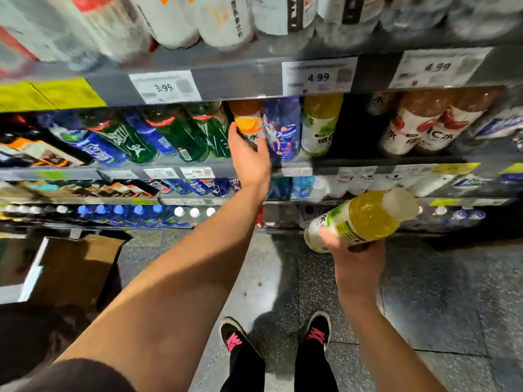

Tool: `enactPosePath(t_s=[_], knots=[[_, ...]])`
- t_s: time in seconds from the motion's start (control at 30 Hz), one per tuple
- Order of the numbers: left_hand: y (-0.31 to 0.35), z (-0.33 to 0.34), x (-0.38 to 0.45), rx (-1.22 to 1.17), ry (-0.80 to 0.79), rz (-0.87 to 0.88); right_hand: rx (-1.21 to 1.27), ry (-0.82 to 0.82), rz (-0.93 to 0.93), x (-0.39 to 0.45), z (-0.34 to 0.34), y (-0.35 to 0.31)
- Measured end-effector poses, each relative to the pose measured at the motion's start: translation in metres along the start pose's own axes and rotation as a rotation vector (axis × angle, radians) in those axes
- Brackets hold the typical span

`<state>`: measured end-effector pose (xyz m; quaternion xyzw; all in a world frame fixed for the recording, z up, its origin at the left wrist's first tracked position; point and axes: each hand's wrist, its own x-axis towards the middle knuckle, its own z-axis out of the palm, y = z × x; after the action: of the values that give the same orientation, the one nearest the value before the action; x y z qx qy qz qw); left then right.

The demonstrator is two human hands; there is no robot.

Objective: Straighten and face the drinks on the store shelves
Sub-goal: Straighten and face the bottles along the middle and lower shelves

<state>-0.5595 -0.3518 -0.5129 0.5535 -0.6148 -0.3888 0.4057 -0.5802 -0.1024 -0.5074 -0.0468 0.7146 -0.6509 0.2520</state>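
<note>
Closest to me, my right hand (355, 254) is curled round the base of a yellow drink bottle (359, 220), holding it out in front of the shelves, tipped on its side with the white cap pointing right. So that one's off the shelf and in the air for now.

Further out, my left hand (249, 157) is up at the middle shelf (353, 161), fingers wrapped on the orange-label bottle (247, 123). It sits just beside a blue-label bottle (283, 128), and right of that stands another yellow bottle (321, 125), same product as the one I'm carrying. Right of that is a dark gap (355, 123) before the red-label bottles (416, 128).

How I'd do this well, just my read: twist the orange one with the left hand until its label looks straight out, and pull it flush with the shelf lip so it lines up with its neighbours. Keep the grip low on the body so it doesn't tip into the blue one. Then turn the yellow bottle upright before it goes anywhere near the shelf, and slide it into that gap next to its twin, label forward. The upper shelf edge with the price tags (318, 77) hangs low, so go in under it cap-first at a slight lean and stand it up once inside.

Everything's a bit motion-blurred, so I can't tell exactly how crooked the labels are.
</note>
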Motion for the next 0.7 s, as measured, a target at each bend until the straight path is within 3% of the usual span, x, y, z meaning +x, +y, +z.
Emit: enactPosePath(t_s=[0.37,0.7], knots=[[-0.019,-0.007,0.029,0.086,-0.121,-0.005,0.042,0.031,0.027,-0.017,0.015,0.006],[-0.003,-0.011,0.017,0.199,-0.005,-0.017,-0.049,0.028,-0.005,-0.019,0.020,0.007]])
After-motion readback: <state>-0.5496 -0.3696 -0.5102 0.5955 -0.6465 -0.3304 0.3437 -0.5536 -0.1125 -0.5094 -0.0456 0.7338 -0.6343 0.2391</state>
